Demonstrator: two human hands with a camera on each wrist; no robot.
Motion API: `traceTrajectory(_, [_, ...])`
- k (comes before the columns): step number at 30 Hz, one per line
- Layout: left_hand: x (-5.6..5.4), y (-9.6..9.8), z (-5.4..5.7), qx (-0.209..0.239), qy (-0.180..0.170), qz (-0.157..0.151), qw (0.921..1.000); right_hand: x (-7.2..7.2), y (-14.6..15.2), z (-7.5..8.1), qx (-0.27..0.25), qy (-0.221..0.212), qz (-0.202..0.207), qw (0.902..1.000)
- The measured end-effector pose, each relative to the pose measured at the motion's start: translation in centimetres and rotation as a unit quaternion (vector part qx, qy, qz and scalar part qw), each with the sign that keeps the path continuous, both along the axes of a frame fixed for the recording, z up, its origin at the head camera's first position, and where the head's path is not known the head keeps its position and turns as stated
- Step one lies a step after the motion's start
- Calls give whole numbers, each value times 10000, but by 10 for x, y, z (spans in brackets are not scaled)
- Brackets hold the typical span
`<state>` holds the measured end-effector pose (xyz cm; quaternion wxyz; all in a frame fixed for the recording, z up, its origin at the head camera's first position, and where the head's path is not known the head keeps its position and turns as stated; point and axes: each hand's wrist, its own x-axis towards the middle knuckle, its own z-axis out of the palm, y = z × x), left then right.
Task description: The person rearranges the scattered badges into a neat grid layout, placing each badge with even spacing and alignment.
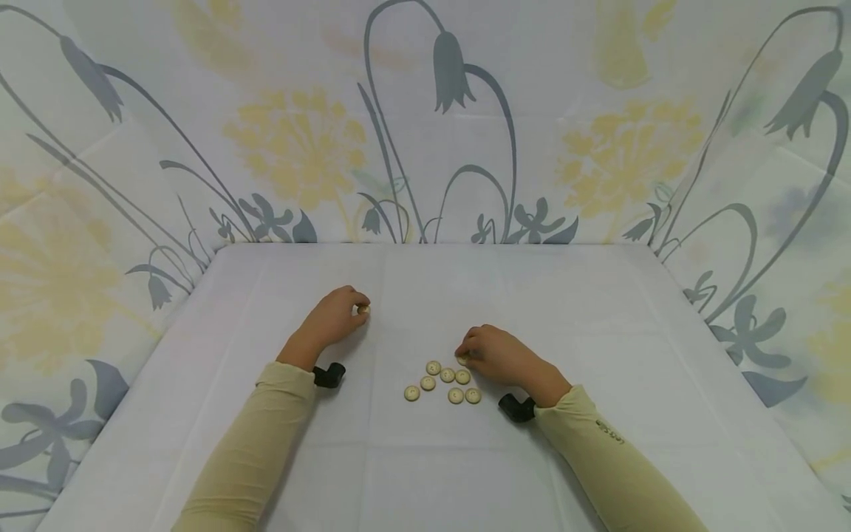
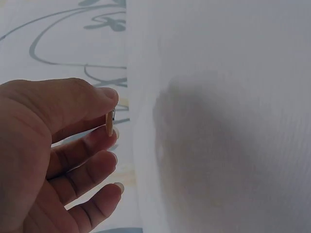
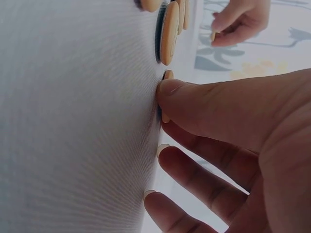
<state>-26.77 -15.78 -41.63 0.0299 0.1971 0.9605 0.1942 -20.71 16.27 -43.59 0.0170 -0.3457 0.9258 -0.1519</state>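
Note:
Between thumb and fingertips my left hand (image 1: 332, 318) pinches a pale wooden button (image 1: 363, 309), raised over the white cloth. In the left wrist view that button (image 2: 110, 124) shows edge-on. My right hand (image 1: 501, 355) is down at the cloth, its thumb and fingers pinching another button (image 1: 462, 360), which the right wrist view shows low at the surface, mostly behind the thumb (image 3: 182, 99). Several more round buttons (image 1: 455, 396) lie loosely grouped just in front and to the left of the right hand.
A white cloth (image 1: 425, 480) covers the table, with faint fold lines. Flower-printed fabric (image 1: 425, 148) rises behind it and along both sides. Each wrist carries a black camera mount, one at the left (image 1: 329, 375) and one at the right (image 1: 516, 408).

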Motion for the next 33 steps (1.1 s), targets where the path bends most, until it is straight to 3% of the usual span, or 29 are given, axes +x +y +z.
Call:
traceTrajectory(17, [-25,-23,-1,-182,-254,501,9983,0,1,2,-12,123,77,9999])
traceTrajectory(33, [-36,-38,-8,-223,-421,791,9957,3,1,3,-63,-79,-92,9999])
